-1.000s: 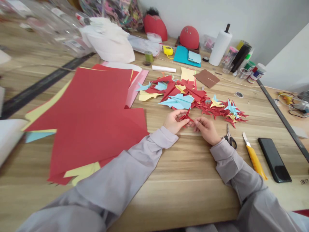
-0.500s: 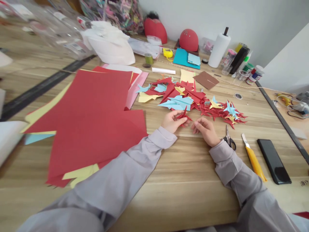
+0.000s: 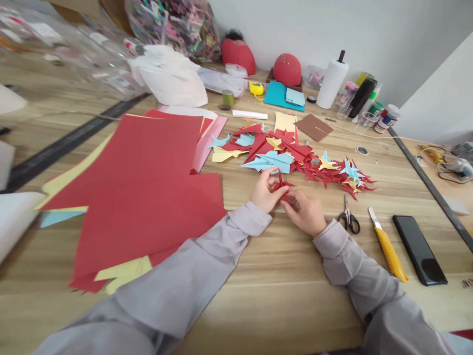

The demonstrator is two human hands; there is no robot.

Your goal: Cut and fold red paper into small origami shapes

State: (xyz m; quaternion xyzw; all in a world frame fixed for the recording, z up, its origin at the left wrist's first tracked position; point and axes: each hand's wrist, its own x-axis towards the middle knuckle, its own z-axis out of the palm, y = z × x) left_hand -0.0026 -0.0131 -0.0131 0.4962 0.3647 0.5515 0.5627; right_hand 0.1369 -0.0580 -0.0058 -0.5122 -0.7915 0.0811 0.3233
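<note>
A small folded red paper piece point(image 3: 281, 183) with a pointed tip sticking up is pinched in my left hand point(image 3: 266, 191). From the right, my right hand point(image 3: 305, 211) closes its thumb and fingers on the near edge of the same piece. Just beyond both hands lies a heap of folded red paper shapes point(image 3: 301, 153), with blue folded paper point(image 3: 272, 160) and yellow folded paper point(image 3: 329, 162) among them. Large red sheets point(image 3: 148, 197) are spread to the left of my left sleeve.
Small scissors point(image 3: 348, 217), a yellow-handled knife point(image 3: 388, 249) and a black phone point(image 3: 420, 250) lie to the right. At the back stand a white roll point(image 3: 332, 84), bottles point(image 3: 387, 118) and a red dome point(image 3: 287, 69). Brown paper point(image 3: 313, 127) lies behind the heap.
My right hand has moved left and its fingers have closed on the red paper piece. My left hand still holds it. The view has shifted slightly.
</note>
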